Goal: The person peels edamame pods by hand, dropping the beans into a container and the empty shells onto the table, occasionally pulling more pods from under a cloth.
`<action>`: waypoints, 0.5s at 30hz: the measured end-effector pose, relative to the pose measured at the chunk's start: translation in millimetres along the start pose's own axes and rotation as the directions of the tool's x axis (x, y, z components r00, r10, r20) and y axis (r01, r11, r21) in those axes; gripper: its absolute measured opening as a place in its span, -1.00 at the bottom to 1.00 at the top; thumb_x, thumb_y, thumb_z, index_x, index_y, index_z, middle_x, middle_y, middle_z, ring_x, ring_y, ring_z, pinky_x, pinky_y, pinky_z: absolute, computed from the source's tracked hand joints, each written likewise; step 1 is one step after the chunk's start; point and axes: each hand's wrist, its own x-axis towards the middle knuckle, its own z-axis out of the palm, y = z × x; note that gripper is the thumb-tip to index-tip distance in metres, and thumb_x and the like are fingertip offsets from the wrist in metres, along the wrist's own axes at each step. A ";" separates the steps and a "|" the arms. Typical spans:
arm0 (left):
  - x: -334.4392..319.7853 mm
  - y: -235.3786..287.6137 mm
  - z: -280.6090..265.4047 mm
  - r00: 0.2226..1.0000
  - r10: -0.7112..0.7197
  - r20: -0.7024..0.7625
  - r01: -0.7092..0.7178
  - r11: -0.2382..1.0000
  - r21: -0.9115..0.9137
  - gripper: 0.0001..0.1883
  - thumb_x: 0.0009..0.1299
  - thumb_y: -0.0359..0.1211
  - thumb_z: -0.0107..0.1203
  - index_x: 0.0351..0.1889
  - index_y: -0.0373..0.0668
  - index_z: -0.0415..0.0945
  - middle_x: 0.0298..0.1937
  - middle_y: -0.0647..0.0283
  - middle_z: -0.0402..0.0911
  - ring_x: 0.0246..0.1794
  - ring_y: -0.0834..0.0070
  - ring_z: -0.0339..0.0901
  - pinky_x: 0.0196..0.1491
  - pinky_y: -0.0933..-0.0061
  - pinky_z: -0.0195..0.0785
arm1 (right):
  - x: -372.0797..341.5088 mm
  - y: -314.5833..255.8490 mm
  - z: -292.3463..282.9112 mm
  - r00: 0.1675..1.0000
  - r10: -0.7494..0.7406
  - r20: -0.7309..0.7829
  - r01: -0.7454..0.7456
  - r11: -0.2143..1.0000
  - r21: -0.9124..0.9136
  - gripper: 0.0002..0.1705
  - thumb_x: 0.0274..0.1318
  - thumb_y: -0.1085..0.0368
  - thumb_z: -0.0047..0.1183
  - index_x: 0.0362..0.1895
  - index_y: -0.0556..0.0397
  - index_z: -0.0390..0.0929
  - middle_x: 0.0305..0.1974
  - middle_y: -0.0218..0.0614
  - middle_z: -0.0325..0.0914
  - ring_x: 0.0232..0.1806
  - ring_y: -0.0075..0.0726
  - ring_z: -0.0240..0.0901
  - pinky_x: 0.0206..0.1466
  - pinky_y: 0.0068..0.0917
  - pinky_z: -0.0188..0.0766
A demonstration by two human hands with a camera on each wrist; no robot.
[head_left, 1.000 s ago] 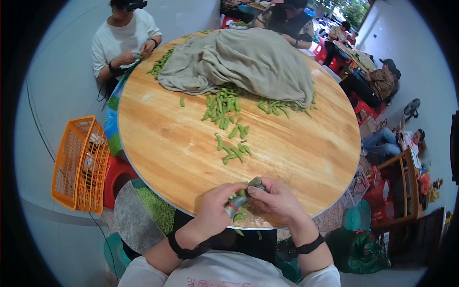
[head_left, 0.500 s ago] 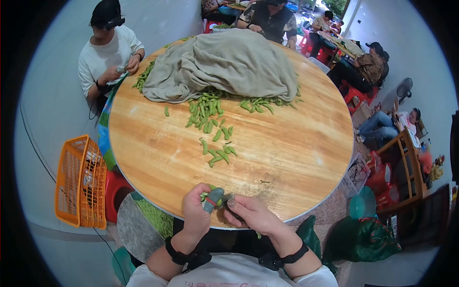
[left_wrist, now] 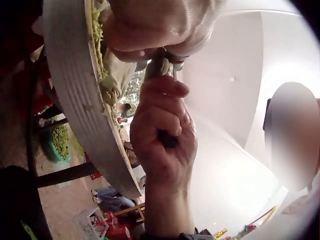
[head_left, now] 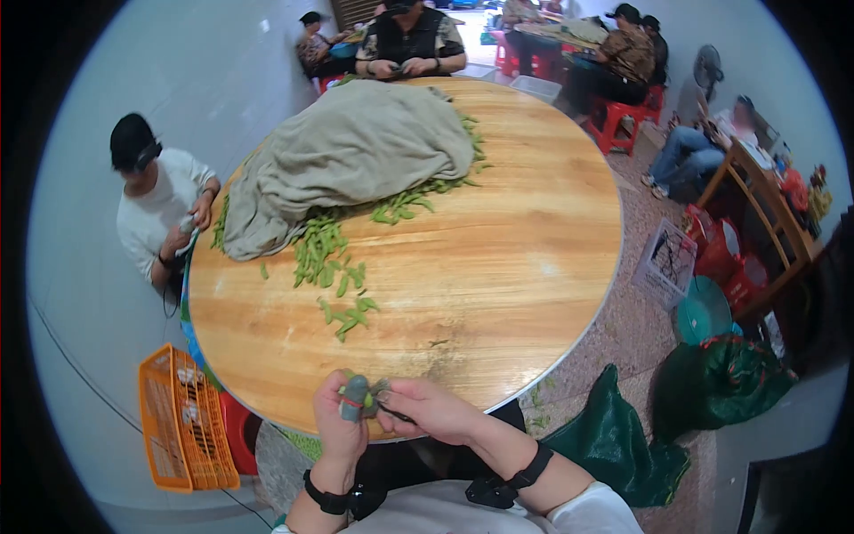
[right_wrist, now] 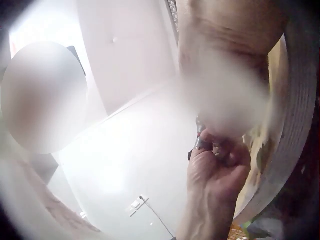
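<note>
In the head view, the left hand (head_left: 336,420) was curled round a green pod (head_left: 367,392), its thumb in a grey cover (head_left: 355,390) with a red band (head_left: 351,404). The right hand (head_left: 436,411) met it with bent fingers, pinching a dark tool (head_left: 397,416) by the pod. Both hands were over the near edge of the table (head_left: 516,222). The view had swung since the earlier frames: the grey cloth (head_left: 356,133) and the loose pods (head_left: 318,251) had shifted left in it, and more of the green sack (head_left: 614,445) had come in at lower right. The person across the table (head_left: 411,40) showed more fully than before.

In the left wrist view, the right hand's fingers were folded tightly round the dark tool, its tip side up against the left hand; the pod could not be made out.

In the right wrist view, the left hand's fingers were bent in beside the grey cover, and a blur hid part of the right hand.
</note>
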 end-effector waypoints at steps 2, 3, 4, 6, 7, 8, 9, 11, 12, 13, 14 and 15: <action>4.0 -7.7 -3.9 1.000 0.023 0.000 -0.023 0.998 0.062 -0.80 0.28 -0.40 0.09 -0.52 -0.10 0.29 -0.54 0.46 0.36 -0.57 0.75 0.26 -0.54 0.73 0.10 | -2.4 4.6 -9.2 0.997 -0.056 0.050 0.055 0.998 0.032 -0.69 0.30 0.18 -0.27 -0.43 0.06 0.38 -0.61 -0.56 0.25 -0.68 -0.74 0.02 -0.65 -0.75 -0.06; 4.6 -7.3 0.1 0.999 0.015 -0.028 -0.013 0.998 0.065 -0.79 0.27 -0.40 0.11 -0.52 -0.10 0.29 -0.54 0.46 0.36 -0.57 0.75 0.26 -0.55 0.72 0.11 | -4.5 2.9 -10.4 0.995 -0.075 0.064 0.074 0.997 0.015 -0.69 0.30 0.17 -0.28 -0.44 0.05 0.38 -0.61 -0.56 0.25 -0.68 -0.74 0.03 -0.64 -0.75 -0.05; 5.6 -7.7 3.2 0.998 0.009 -0.057 -0.005 0.998 0.068 -0.78 0.27 -0.39 0.12 -0.53 -0.10 0.28 -0.54 0.46 0.36 -0.56 0.75 0.26 -0.56 0.71 0.11 | -5.2 1.3 -11.5 0.992 -0.093 0.079 0.094 0.996 -0.003 -0.68 0.30 0.17 -0.28 -0.44 0.04 0.37 -0.61 -0.57 0.26 -0.68 -0.74 0.03 -0.64 -0.76 -0.04; 6.2 -12.5 8.7 0.999 0.019 -0.048 -0.016 0.997 0.071 -0.78 0.25 -0.37 0.15 -0.52 -0.09 0.29 -0.54 0.45 0.36 -0.56 0.74 0.27 -0.56 0.71 0.11 | -4.6 1.9 -14.0 0.991 -0.132 0.010 0.132 0.986 -0.098 -0.68 0.28 0.17 -0.28 -0.48 0.04 0.37 -0.65 -0.54 0.26 -0.68 -0.71 0.08 -0.63 -0.71 0.03; 4.4 -11.0 14.6 0.998 0.045 -0.051 -0.041 0.996 0.079 -0.78 0.25 -0.38 0.15 -0.52 -0.09 0.29 -0.52 0.45 0.36 -0.56 0.73 0.27 -0.56 0.71 0.11 | -5.4 2.2 -15.4 0.985 -0.173 -0.019 0.164 0.955 -0.247 -0.67 0.27 0.19 -0.27 -0.50 0.06 0.36 -0.66 -0.52 0.27 -0.68 -0.68 0.11 -0.62 -0.68 0.06; 2.7 -8.9 21.2 0.996 0.071 -0.055 -0.066 0.994 0.086 -0.78 0.25 -0.39 0.15 -0.51 -0.10 0.29 -0.51 0.45 0.36 -0.55 0.73 0.28 -0.55 0.71 0.12 | -6.6 0.9 -17.7 0.976 -0.216 -0.043 0.182 0.902 -0.391 -0.67 0.25 0.20 -0.26 -0.53 0.07 0.36 -0.68 -0.50 0.27 -0.68 -0.65 0.13 -0.61 -0.64 0.09; 1.1 -7.4 29.5 0.992 0.076 -0.100 -0.067 0.994 0.090 -0.79 0.25 -0.42 0.13 -0.52 -0.12 0.28 -0.52 0.44 0.32 -0.55 0.72 0.27 -0.56 0.71 0.11 | -12.5 -4.6 -14.7 0.955 -0.287 -0.071 0.232 0.875 -0.424 -0.68 0.22 0.21 -0.24 -0.55 0.09 0.35 -0.69 -0.47 0.29 -0.68 -0.60 0.16 -0.60 -0.58 0.13; 3.5 -11.2 17.3 0.995 0.094 -0.018 -0.092 0.991 0.096 -0.79 0.25 -0.43 0.12 -0.53 -0.13 0.28 -0.53 0.43 0.30 -0.56 0.71 0.25 -0.57 0.70 0.11 | -11.1 -2.8 -19.1 0.943 -0.325 -0.074 0.266 0.866 -0.423 -0.68 0.22 0.22 -0.23 -0.54 0.09 0.35 -0.68 -0.47 0.30 -0.68 -0.60 0.16 -0.60 -0.58 0.13; 5.5 -11.9 16.9 0.993 0.111 0.046 -0.115 0.989 0.094 -0.79 0.25 -0.43 0.11 -0.53 -0.15 0.28 -0.54 0.42 0.28 -0.57 0.70 0.24 -0.58 0.69 0.10 | -9.8 0.1 -20.2 0.936 -0.345 -0.068 0.286 0.859 -0.425 -0.69 0.23 0.22 -0.23 -0.54 0.09 0.35 -0.67 -0.47 0.31 -0.68 -0.60 0.16 -0.61 -0.58 0.13; 7.8 -11.7 21.9 0.981 0.171 0.089 -0.179 0.979 0.094 -0.74 0.27 -0.35 0.11 -0.56 -0.16 0.26 -0.56 0.39 0.24 -0.59 0.68 0.21 -0.58 0.69 0.09 | -8.6 2.7 -20.6 0.952 -0.296 -0.071 0.264 0.919 -0.293 -0.68 0.23 0.21 -0.22 -0.55 0.07 0.34 -0.66 -0.47 0.32 -0.68 -0.61 0.16 -0.63 -0.59 0.11; 9.7 -11.8 21.5 0.981 0.165 0.101 -0.175 0.980 0.097 -0.74 0.27 -0.35 0.11 -0.56 -0.16 0.26 -0.56 0.39 0.24 -0.59 0.68 0.21 -0.58 0.69 0.09 | -6.8 5.5 -23.2 0.949 -0.304 -0.080 0.270 0.919 -0.288 -0.68 0.23 0.21 -0.22 -0.55 0.07 0.34 -0.66 -0.47 0.32 -0.68 -0.61 0.16 -0.63 -0.59 0.11; 10.8 -9.4 19.0 0.983 0.097 0.155 -0.101 0.995 0.017 -0.71 0.27 -0.31 0.12 -0.57 -0.16 0.24 -0.56 0.39 0.23 -0.59 0.67 0.21 -0.58 0.69 0.08 | -4.4 9.1 -27.1 0.974 -0.225 -0.004 0.223 0.971 -0.090 -0.68 0.23 0.20 -0.22 -0.56 0.07 0.34 -0.66 -0.47 0.32 -0.68 -0.62 0.16 -0.65 -0.60 0.09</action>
